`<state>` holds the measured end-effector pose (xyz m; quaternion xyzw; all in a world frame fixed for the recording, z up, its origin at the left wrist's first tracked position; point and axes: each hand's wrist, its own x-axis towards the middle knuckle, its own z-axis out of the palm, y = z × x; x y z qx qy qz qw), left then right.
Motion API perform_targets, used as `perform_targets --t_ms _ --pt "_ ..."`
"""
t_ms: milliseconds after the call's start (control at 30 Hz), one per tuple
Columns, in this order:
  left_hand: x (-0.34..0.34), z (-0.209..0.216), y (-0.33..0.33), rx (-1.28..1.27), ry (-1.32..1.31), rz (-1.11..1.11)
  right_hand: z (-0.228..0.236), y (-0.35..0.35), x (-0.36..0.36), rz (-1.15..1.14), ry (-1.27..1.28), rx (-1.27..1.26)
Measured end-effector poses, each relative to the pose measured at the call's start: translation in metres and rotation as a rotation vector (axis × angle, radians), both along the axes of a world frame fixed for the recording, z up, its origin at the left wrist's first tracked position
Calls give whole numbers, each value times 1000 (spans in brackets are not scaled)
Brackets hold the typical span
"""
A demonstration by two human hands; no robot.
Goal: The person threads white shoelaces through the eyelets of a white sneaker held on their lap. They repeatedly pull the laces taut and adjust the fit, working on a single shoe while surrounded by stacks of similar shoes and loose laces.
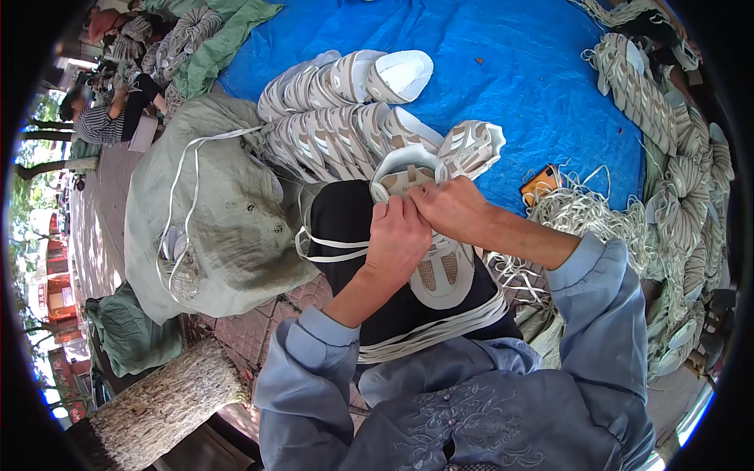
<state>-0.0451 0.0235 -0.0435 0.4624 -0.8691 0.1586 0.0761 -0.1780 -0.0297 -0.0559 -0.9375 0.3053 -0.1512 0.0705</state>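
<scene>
A white and beige shoe upper [442,276] lies on my black-clad lap, toe toward me. Both hands are closed over its eyelet area, fingertips nearly touching. My left hand [397,242] grips the upper's left side. My right hand [454,210] pinches at its throat from the right, below the tongue [406,179]. Exactly what sits between the fingertips is hidden. A white shoelace [334,250] loops out left from beside my left hand. Several loose white laces [440,323] lie across my lap, nearer to me than the toe.
Rows of nested shoe uppers [322,145] lie ahead on a blue tarp [518,71]. A tangled lace pile [589,220] and an orange phone-like object [540,185] are at right, beside bundled uppers [679,188]. At left stand a grey-green sack [212,212], a trunk [169,400] and a seated person [118,114].
</scene>
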Motion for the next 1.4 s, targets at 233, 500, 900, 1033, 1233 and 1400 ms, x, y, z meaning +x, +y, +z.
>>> perform_targets --t_ms 233,500,900,1033,1233,1400 --pt "3 3 -7 -8 -114 -51 4 -16 2 116 -127 42" --pt "8 6 -8 18 -178 -184 27 -40 5 164 8 494" --pt "10 27 -18 213 -241 -171 44 -50 -20 174 188 312" --pt "55 51 -20 146 -335 -111 52 -70 -76 70 7 206" --pt "229 116 -11 -181 -363 349 67 -88 -171 -280 -68 212" --pt "357 171 48 -311 -564 675 80 -89 -223 -430 -181 243"
